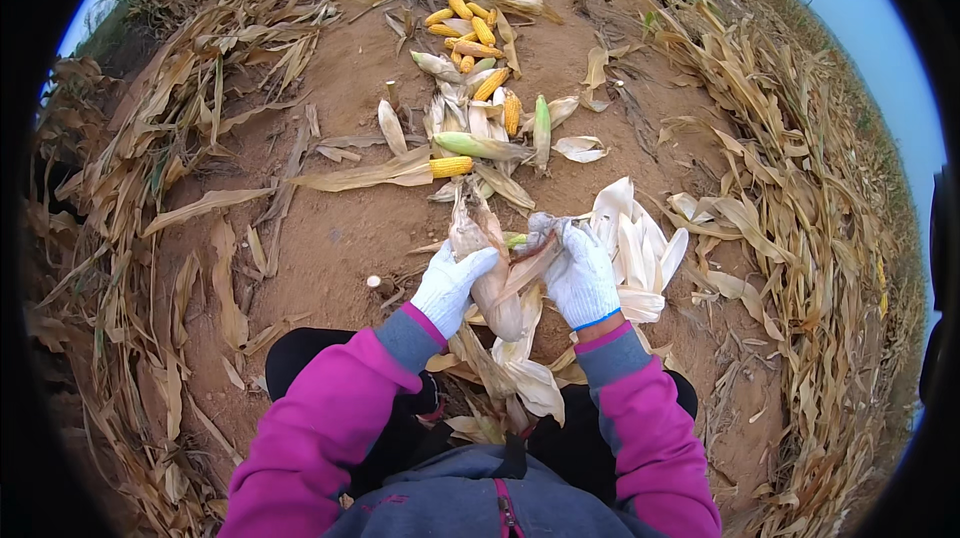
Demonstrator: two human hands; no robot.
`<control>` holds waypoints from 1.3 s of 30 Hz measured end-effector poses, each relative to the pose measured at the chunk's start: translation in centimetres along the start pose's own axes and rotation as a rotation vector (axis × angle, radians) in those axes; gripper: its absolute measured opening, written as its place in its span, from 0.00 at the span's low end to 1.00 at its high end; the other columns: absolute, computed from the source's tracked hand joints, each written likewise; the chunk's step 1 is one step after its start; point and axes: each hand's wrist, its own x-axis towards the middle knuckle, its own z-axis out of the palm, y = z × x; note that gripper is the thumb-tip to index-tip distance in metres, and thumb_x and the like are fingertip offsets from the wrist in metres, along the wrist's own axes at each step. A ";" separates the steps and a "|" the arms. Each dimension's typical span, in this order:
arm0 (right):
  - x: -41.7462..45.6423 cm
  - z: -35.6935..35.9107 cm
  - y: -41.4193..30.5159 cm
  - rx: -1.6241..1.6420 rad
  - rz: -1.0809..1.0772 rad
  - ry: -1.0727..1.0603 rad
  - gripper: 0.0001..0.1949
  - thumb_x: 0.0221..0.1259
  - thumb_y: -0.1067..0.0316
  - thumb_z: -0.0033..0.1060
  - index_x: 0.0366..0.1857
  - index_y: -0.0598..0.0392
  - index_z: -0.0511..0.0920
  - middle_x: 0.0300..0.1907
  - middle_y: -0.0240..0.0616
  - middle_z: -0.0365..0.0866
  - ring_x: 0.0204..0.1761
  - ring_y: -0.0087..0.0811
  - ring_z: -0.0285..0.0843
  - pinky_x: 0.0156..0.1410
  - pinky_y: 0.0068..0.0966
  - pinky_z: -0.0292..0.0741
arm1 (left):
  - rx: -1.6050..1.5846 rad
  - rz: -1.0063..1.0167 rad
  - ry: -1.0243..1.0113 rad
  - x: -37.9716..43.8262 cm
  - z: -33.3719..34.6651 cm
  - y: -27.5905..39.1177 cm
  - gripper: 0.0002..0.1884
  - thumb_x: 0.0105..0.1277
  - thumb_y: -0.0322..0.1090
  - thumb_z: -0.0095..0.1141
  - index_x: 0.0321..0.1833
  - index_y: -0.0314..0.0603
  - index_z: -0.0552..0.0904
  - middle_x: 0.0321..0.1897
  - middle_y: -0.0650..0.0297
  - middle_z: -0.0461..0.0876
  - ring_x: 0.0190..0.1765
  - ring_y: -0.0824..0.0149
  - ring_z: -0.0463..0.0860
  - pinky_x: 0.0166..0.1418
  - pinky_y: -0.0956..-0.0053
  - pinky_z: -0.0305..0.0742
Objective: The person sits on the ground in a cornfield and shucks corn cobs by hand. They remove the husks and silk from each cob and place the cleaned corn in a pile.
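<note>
My left hand [455, 285], in a white knitted glove, grips a corn ear in its dry husk [499, 305]. The ear lies slanted between my hands, its husk partly pulled aside at the upper part. My right hand [583, 275], gloved alike, is closed on a strip of husk [534, 264] and greyish dry matter at its fingertips. Just beyond are a husked yellow cob [451, 167] and a green-husked ear [480, 146]. Farther off lies a heap of yellow cobs [476, 48]. The kernels of the held ear are hidden.
Pale loose husks [637, 245] lie right of my right hand, and more husks [529, 380] lie between my knees. Cut stalk stubs [374, 281] stick up from the brown soil [322, 238]. Rows of dry corn stalks [817, 238] run along both sides.
</note>
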 end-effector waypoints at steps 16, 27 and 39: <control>-2.2 0.8 0.5 -1.109 0.066 -0.258 0.21 0.68 0.60 0.59 0.57 0.64 0.75 0.49 0.41 0.84 0.50 0.28 0.80 0.58 0.26 0.76 | 0.080 0.169 -0.013 0.6 -1.5 4.8 0.26 0.65 0.32 0.62 0.66 0.39 0.73 0.55 0.63 0.80 0.55 0.69 0.79 0.62 0.71 0.74; -1.5 0.7 -0.6 0.057 0.063 -0.028 0.09 0.72 0.64 0.53 0.42 0.58 0.76 0.40 0.39 0.81 0.37 0.27 0.79 0.45 0.31 0.79 | -0.168 -0.025 0.019 0.4 0.6 1.0 0.15 0.68 0.37 0.61 0.55 0.44 0.77 0.43 0.68 0.79 0.45 0.72 0.79 0.52 0.72 0.78; -3.3 1.0 2.4 -1.343 0.339 -0.437 0.25 0.67 0.53 0.58 0.55 0.66 0.73 0.43 0.56 0.83 0.47 0.43 0.83 0.51 0.37 0.77 | -0.074 0.202 0.090 0.1 -0.5 7.4 0.31 0.69 0.65 0.52 0.49 0.39 0.76 0.37 0.58 0.78 0.41 0.60 0.82 0.50 0.59 0.82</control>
